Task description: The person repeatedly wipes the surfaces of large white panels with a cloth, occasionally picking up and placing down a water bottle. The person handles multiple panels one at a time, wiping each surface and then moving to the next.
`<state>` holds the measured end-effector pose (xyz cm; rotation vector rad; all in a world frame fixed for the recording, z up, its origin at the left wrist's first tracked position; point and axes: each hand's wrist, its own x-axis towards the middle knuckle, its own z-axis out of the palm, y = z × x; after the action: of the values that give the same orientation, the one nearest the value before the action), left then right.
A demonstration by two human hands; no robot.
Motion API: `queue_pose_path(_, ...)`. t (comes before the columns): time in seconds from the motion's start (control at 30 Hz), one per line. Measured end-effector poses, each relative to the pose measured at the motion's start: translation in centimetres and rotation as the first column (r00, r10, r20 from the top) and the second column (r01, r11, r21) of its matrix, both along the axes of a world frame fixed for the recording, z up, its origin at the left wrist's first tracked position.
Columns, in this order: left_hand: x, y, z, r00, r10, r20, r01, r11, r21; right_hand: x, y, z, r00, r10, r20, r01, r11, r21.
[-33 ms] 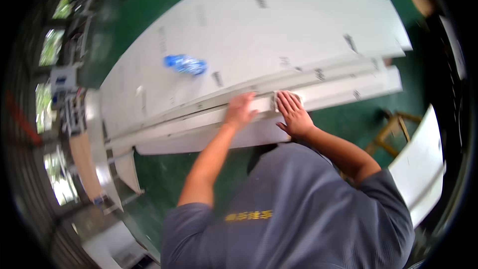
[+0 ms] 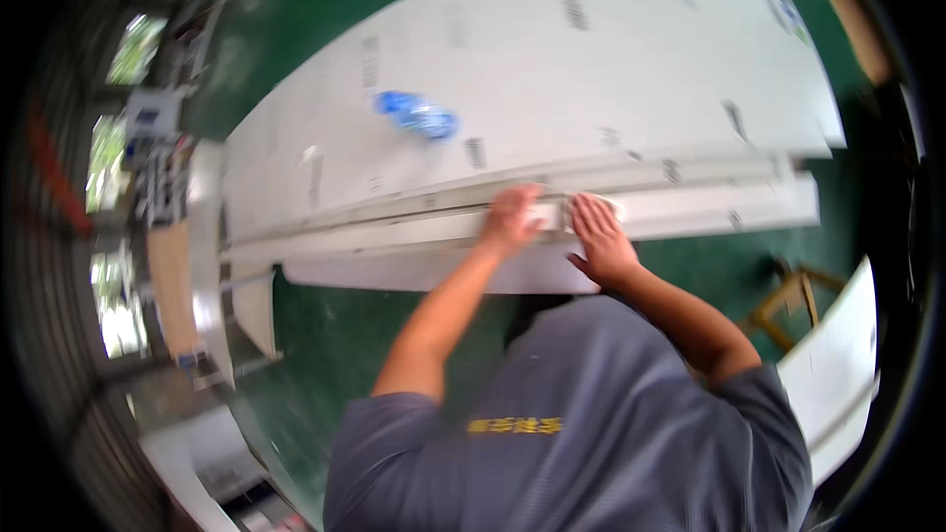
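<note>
White sheet (image 2: pixel 680 69), largest: dark printing (image 2: pixel 569 5) scattered across, too blurred for me to read. White strip (image 2: pixel 690 214), long, along the sheet's near side. Grey shirt (image 2: pixel 631 384): yellow lettering (image 2: pixel 514 426), which I cannot make out. Left hand (image 2: pixel 509 222): fingers over the strip, blurred; whether they pinch it, I cannot tell. Right hand (image 2: pixel 603 244): fingers flat, slightly spread. Blue bottle (image 2: pixel 418 115), lying on the sheet. White cloth (image 2: pixel 568 218), under the right fingers.

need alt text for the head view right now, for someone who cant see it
A person in a grey shirt has their right hand flat on what looks like a pale cloth over a long white strip, their left hand beside it. Beyond, a blue bottle lies on a large white board, with green floor around.
</note>
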<state>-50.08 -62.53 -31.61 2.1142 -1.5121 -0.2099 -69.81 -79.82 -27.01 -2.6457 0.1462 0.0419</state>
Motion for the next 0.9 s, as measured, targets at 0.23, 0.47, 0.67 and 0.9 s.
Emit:
queue_pose_path(0.23, 4.3, 16.5, 3.6, 0.591, 0.767, -0.251, -0.790, 0.487, -0.372, -1.1, -5.0, 0.3, 0.997, 0.029, -0.077, -0.043, 0.981, -0.191)
queue_pose_path(0.47, 13.0, 34.0, -1.0, -0.255, 0.368, -0.894, -0.939, -0.316, 0.138, 0.6, -8.6, 2.2, 0.987, -0.052, -0.150, 0.006, 0.956, -0.294)
queue_pose_path(0.67, 14.4, 37.5, 3.6, -0.041, -0.315, -0.948, -0.959, -0.254, 0.126, -5.2, -2.7, 9.1, 1.000, -0.023, 0.012, 0.026, 0.924, -0.381)
queue_pose_path(0.9, 15.0, 35.0, 15.5, 0.219, -0.696, -0.683, -0.964, -0.049, -0.260, -14.8, 6.5, 10.4, 0.878, -0.292, -0.380, 0.246, 0.955, -0.164)
